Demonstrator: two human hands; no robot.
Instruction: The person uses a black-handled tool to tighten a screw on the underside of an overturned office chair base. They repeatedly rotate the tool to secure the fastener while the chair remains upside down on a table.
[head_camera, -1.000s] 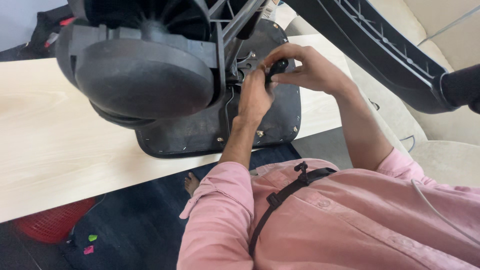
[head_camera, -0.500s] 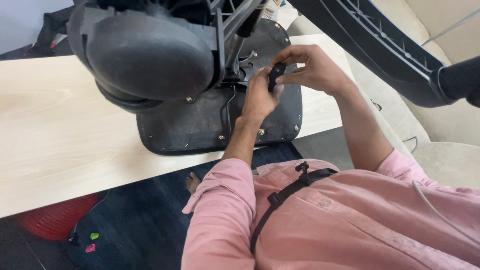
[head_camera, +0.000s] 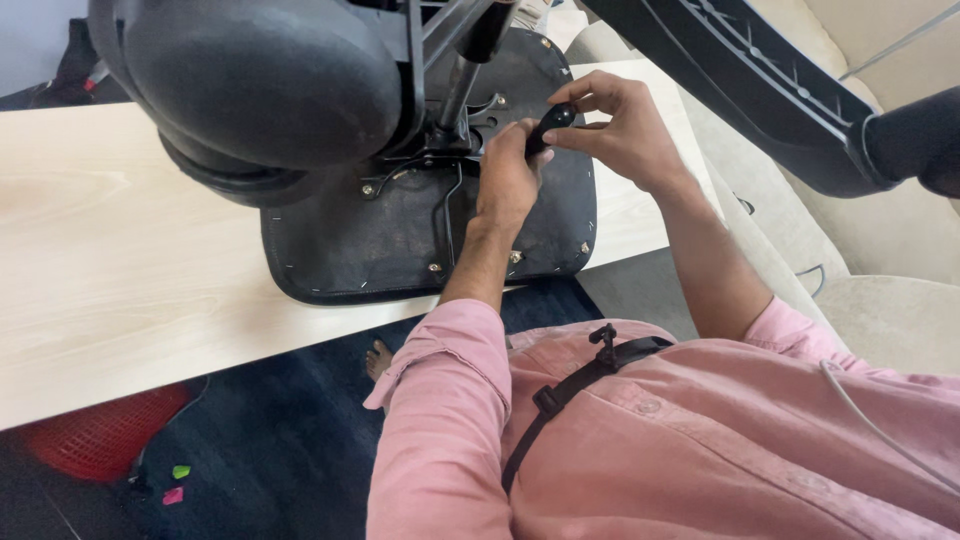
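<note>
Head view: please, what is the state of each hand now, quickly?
Left hand: closed around the lower part of the black lever handle under the office chair seat.
Right hand: fingers pinching the top of the same handle.

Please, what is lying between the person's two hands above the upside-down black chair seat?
In the head view, a small black knob-shaped handle sits between the left hand and right hand, both gripping it.

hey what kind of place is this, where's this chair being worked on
Probably a home or small office room, not a workshop: the upturned chair seat lies on a pale wooden table, with a cream sofa beside it and dark blue carpet below.
</note>
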